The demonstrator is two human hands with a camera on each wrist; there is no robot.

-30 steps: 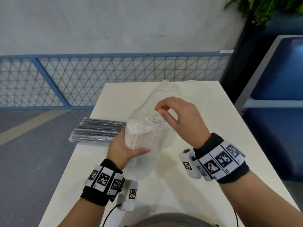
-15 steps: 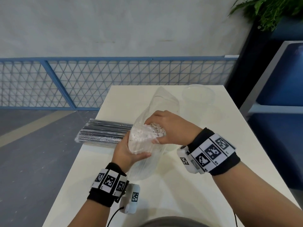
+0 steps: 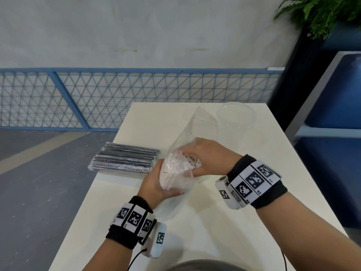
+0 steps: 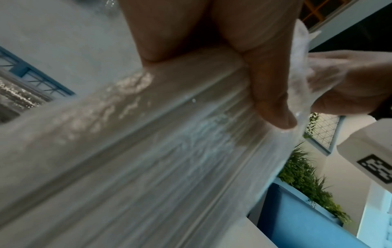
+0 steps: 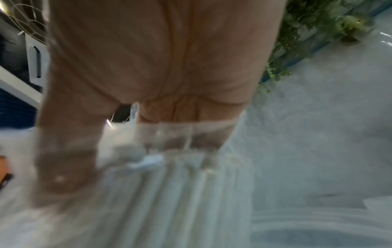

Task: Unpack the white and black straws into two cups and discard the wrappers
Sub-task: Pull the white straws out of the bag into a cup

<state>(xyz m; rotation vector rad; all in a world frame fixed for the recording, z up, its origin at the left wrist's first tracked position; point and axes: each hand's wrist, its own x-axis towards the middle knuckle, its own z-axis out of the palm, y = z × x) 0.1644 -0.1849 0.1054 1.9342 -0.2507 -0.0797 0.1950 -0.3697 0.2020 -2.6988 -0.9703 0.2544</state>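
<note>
A bundle of white straws stands tilted inside its clear plastic wrapper at the table's middle. My left hand grips the bundle from the left, through the wrapper; its thumb lies across the straws. My right hand reaches into the wrapper's open top, and its fingers curl round the top of the straws. A wrapped pack of black straws lies flat on the table's left edge. One clear cup stands at the far right of the table.
The cream table drops off to grey floor on the left. A blue mesh fence runs behind it. A blue seat and a potted plant stand to the right.
My right hand has come down from above the wrapper's mouth into the wrapper and closed round the tops of the white straws. My left hand has kept its hold.
</note>
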